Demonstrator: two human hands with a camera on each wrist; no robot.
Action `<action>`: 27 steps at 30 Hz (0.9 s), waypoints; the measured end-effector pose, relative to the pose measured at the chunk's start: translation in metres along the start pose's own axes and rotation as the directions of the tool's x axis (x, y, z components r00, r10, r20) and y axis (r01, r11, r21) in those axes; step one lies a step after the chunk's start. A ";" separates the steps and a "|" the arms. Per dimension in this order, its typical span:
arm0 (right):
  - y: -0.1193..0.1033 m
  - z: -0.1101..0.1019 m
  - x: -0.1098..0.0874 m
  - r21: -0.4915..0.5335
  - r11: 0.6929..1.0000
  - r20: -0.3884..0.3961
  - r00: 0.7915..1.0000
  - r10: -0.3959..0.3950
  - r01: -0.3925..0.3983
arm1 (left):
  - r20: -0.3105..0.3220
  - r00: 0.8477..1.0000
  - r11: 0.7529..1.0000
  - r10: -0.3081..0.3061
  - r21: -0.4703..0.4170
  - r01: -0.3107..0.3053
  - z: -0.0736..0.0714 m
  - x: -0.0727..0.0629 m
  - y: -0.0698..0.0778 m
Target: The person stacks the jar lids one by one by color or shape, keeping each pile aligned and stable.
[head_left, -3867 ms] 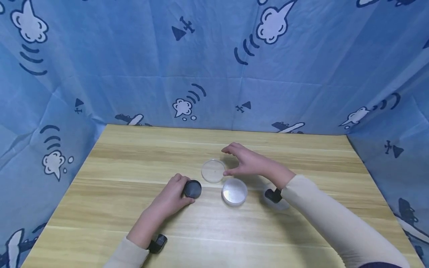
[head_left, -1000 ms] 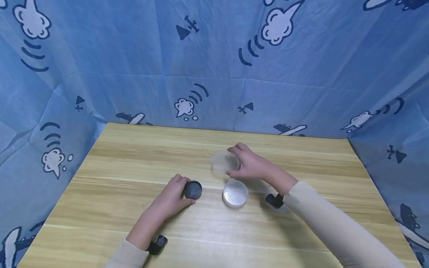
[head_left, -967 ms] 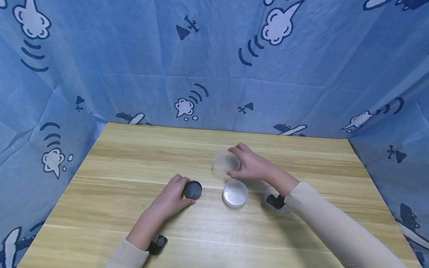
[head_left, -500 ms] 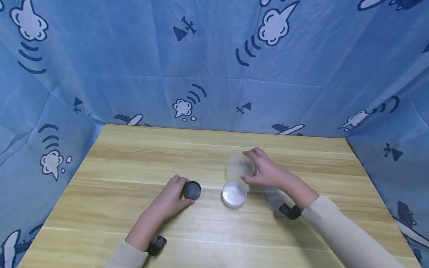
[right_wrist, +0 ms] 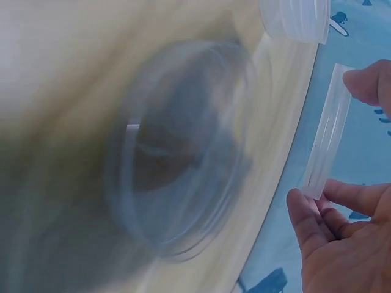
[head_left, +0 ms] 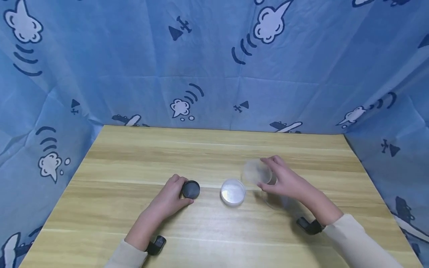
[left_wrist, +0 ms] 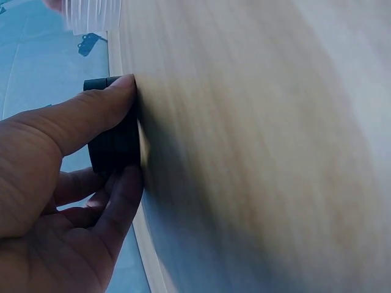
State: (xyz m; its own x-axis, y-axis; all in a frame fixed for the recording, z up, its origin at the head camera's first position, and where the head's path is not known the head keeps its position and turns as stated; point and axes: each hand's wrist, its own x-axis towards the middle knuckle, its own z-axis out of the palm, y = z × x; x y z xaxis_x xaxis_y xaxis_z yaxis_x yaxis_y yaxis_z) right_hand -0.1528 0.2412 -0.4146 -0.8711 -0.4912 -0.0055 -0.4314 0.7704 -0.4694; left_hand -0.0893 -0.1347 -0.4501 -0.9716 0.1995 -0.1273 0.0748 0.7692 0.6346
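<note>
My left hand (head_left: pixel 172 197) grips a small black round container (head_left: pixel 191 190) on the table, thumb and fingers on opposite sides, as the left wrist view confirms. My right hand (head_left: pixel 285 181) pinches a shallow clear petri dish (right_wrist: pixel 330 131) by its edges, held above the table. Below it, a second clear round dish (right_wrist: pixel 183 152) lies on the tabletop, large in the right wrist view and partly covered by the hand in the head view. Between the hands stands a short stack of clear round dishes (head_left: pixel 232 192), its layered side visible in the left wrist view.
The wooden table (head_left: pixel 161 149) fills the lower half of the head view. A blue patterned cloth (head_left: pixel 207 44) hangs behind it and along both sides. Black wrist cameras (head_left: pixel 309 226) are strapped to both wrists.
My right hand has picked up the clear dish from behind the stack and carried it right and nearer to me, over the dish on the table. My left hand stays at the black container.
</note>
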 end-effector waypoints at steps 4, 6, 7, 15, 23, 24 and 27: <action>0.005 0.000 -0.011 -0.012 1.000 -0.024 1.000 -0.001 0.001 | -0.002 1.000 1.000 -0.010 -0.004 0.010 -0.001 0.000 -0.001; 0.007 0.000 -0.014 -0.014 1.000 -0.030 1.000 0.000 -0.001 | -0.009 1.000 1.000 -0.014 -0.005 0.014 -0.002 0.000 -0.001; 0.007 -0.001 -0.016 -0.013 1.000 -0.033 0.999 0.000 -0.001 | -0.013 1.000 1.000 -0.016 -0.007 0.016 -0.002 0.000 -0.001; 0.012 0.006 -0.040 -0.036 0.999 -0.045 0.998 0.033 -0.035 | 0.003 1.000 1.000 -0.016 -0.015 0.016 -0.002 0.000 -0.001; 0.013 0.010 -0.058 -0.046 0.997 -0.071 0.995 0.066 -0.069 | 0.003 1.000 1.000 -0.010 -0.011 0.010 0.000 0.000 0.000; 0.014 0.009 -0.060 -0.049 0.996 -0.077 0.995 0.064 -0.068 | 0.003 1.000 1.000 -0.010 -0.008 0.010 0.000 0.000 0.000; 0.015 0.009 -0.064 -0.055 0.996 -0.093 0.994 0.061 -0.066 | 0.000 1.000 1.000 -0.006 -0.004 0.006 0.000 0.000 0.000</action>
State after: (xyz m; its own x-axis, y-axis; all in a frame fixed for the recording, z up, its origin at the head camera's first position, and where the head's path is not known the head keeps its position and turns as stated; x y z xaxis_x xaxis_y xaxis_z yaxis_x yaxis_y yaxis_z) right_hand -0.1017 0.2809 -0.4295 -0.9139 -0.4030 0.0483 -0.3849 0.8227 -0.4183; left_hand -0.0893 -0.1347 -0.4506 -0.9719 0.1953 -0.1312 0.0685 0.7682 0.6366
